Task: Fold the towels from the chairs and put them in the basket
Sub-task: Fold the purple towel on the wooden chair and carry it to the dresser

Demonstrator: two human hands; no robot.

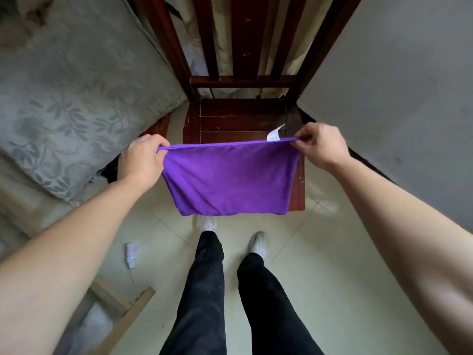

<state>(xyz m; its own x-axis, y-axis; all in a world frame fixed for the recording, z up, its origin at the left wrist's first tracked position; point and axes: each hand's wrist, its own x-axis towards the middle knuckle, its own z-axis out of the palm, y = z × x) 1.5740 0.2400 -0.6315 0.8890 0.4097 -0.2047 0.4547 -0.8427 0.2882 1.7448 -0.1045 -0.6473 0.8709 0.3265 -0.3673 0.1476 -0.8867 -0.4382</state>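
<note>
Our bare forearms reach out, left hand and right hand each pinching 1 top corner of the purple cloth towel above the dark red wooden chair; folding looks barely begun, and we see no basket.

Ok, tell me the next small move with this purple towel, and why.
Probably bring the left hand across to the right hand, meeting the corners: each hand pinches a top corner and the towel hangs flat and taut in front of the chair, ready to halve.
</note>
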